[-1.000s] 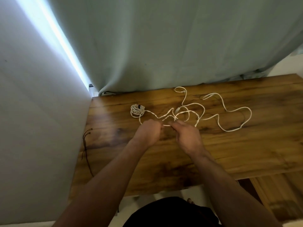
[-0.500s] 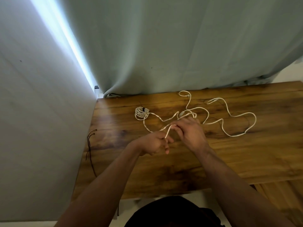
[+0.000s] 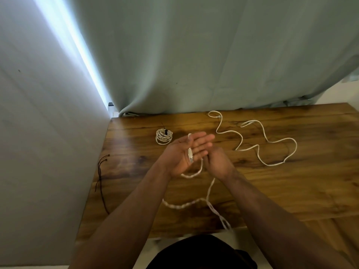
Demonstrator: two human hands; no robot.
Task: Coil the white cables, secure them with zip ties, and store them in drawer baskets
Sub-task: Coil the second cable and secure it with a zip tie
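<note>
My left hand (image 3: pixel 179 155) is palm up with fingers stretched out, and the plug end of a white cable (image 3: pixel 182 205) lies across the palm, pinned under the thumb. Right beside it, my right hand (image 3: pixel 218 165) is closed on the same cable. From the hands the cable sags in a loop to the wooden table (image 3: pixel 291 191) and trails off its front edge. A second loose white cable (image 3: pixel 272 141) snakes across the back right. A finished white coil (image 3: pixel 164 136) with a black zip tie lies at the back left.
Thin black zip ties (image 3: pixel 101 171) lie along the table's left edge, next to a grey wall (image 3: pixel 38 133). A pale green curtain (image 3: pixel 194 55) hangs behind the table's back edge. My dark-clothed lap is below the front edge.
Both hands have lifted off the tangle. The left hand turned palm up and opened flat with the plug on it. The cable has been pulled away from the other one toward the front edge.
</note>
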